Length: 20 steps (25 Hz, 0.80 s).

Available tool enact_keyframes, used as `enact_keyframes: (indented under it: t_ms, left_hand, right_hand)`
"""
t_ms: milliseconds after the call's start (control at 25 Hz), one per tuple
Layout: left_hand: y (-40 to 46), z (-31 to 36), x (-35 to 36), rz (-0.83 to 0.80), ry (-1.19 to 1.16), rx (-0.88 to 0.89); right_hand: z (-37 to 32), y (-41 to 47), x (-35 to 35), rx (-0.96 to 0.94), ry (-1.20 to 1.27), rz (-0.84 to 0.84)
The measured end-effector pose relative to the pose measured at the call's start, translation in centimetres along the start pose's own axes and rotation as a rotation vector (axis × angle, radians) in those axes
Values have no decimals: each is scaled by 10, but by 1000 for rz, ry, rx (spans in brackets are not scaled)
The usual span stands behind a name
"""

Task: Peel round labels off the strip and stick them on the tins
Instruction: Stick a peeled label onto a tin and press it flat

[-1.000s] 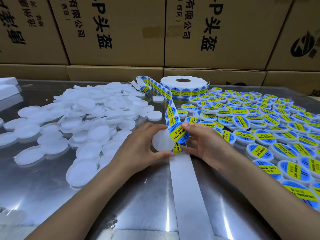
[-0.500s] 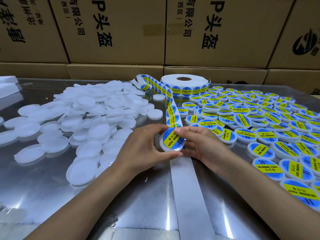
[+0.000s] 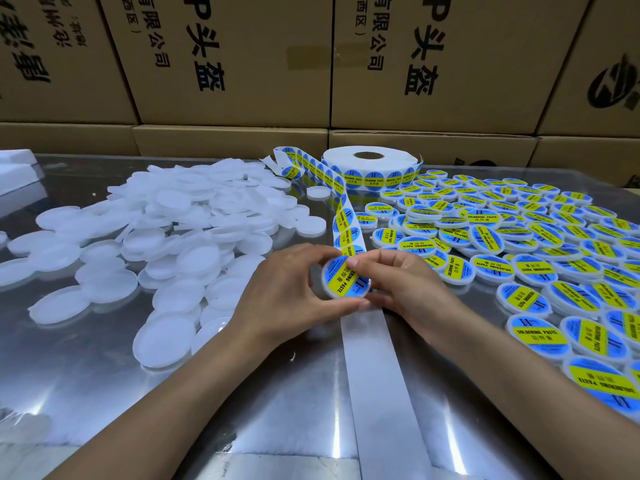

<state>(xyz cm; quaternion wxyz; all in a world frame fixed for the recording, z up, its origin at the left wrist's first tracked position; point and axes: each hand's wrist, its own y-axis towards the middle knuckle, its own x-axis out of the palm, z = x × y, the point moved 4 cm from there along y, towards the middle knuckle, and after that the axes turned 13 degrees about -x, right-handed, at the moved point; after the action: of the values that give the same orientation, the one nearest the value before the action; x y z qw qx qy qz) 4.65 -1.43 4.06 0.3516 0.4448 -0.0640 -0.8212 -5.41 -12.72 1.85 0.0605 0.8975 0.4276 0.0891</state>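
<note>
Holding one labelled tin point(image 3: 345, 278), left hand point(image 3: 291, 296) and right hand point(image 3: 398, 282) keep curled-finger grips on its rim.

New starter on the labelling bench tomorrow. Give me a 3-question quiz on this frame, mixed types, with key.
1. Multiple choice: the tin held between the left hand and right hand is
A. bare white
B. already carrying a blue and yellow label
C. lying in the unlabelled pile

2. True or false: the labelled tins lie to the right of the label strip, and the unlabelled tins to its left.

3. Fill in: the strip feeds from a ____ at the far side of the table, in front of the cardboard boxes.

Key: 1 B; 2 true; 3 roll
</note>
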Motion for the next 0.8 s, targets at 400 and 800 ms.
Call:
enact_keyframes:
  t_ms: [400, 800]
  left_hand:
    - [-1, 3, -7, 87, -56, 3]
    - [-7, 16, -8, 93, -118, 104]
  right_hand:
    - [-14, 0, 5, -376, -356, 3]
    - [-6, -11, 19, 33, -60, -335]
